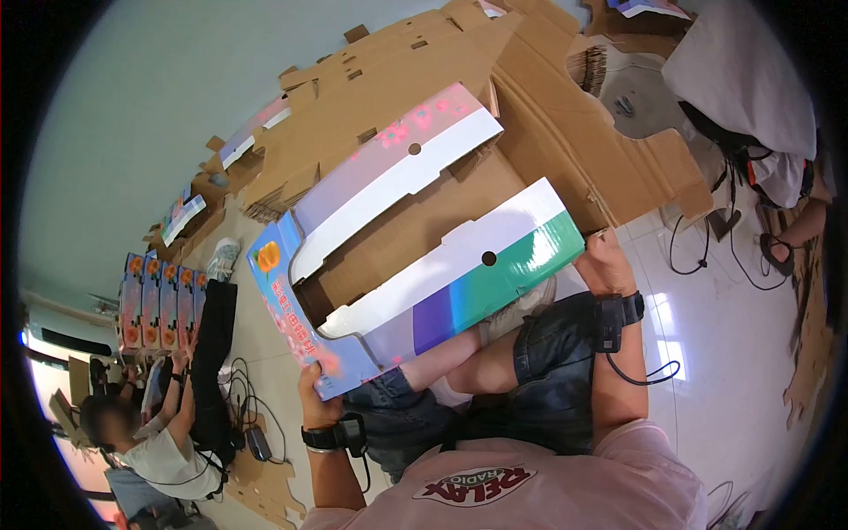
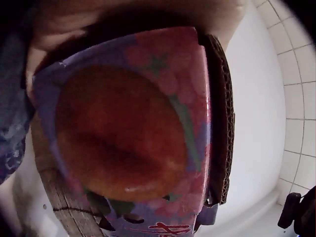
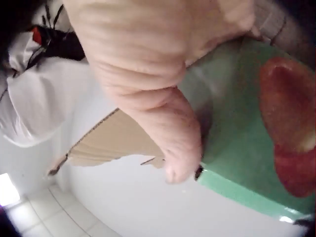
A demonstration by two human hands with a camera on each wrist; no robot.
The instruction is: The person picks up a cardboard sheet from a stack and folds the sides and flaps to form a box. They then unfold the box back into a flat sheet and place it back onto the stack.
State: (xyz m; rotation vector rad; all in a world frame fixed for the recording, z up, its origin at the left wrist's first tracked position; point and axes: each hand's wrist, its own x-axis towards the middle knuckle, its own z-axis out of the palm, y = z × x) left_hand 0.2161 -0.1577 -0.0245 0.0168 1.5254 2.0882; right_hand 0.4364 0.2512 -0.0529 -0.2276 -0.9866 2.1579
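A printed cardboard carton, open on top with white inner flaps, is held up over the lap, tilted to one side. My left hand grips its near left corner, at the blue end panel with an orange fruit print and lettering. My right hand holds the right end by the green side. In the left wrist view, a large fruit picture on the carton wall hides most of that hand. In the right wrist view, the thumb of my right hand lies along the carton's green edge.
Large brown cardboard sheets are piled beyond the carton. At the left, another person sits beside a row of printed cartons. Cables lie on the tiled floor, and a grey cloth hangs at the upper right.
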